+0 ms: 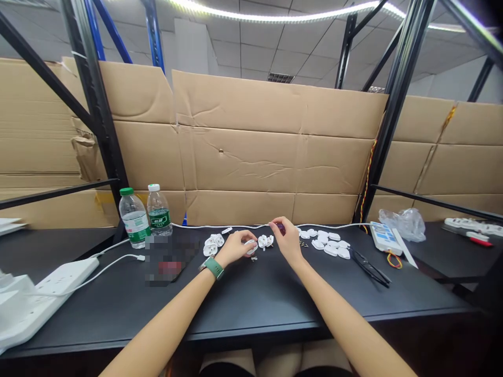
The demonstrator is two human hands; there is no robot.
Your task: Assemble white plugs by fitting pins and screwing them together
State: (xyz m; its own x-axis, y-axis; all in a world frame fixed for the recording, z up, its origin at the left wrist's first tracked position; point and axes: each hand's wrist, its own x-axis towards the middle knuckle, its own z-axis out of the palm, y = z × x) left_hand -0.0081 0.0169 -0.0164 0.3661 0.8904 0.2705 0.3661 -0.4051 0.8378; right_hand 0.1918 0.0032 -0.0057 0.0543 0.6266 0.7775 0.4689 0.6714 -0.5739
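Near the middle of the frame, we held a small rounded white plastic piece (pixel 250 248) in our left hand (pixel 234 248), its thumb and fingers pinching the edges just above the matte black counter (pixel 251 309). Our right hand (pixel 288 243) was raised a little to the right of centre, its fingers bent inwards; we could not tell whether the tips pinched something small. A green watch band (pixel 213 267) circled our left wrist.

Between our hands sat a small group of white moulded plastic parts (pixel 265 241), and just left of our left hand lay a cluster of similar white plastic housings (pixel 212 245). Right of centre, beyond our right hand, we had flat oval white plastic covers (pixel 330 244) spread out, with tiny brass-coloured metal bits (pixel 304 244) beside them. A long slim black tool (pixel 369 268) lay slantwise just to their right.

Towards the right of the frame stood a white box-shaped device with blue markings (pixel 385 238), near a crumpled clear plastic bag (pixel 404 224). At centre left, two clear plastic bottles with green labels (pixel 135 222) stood side by side.
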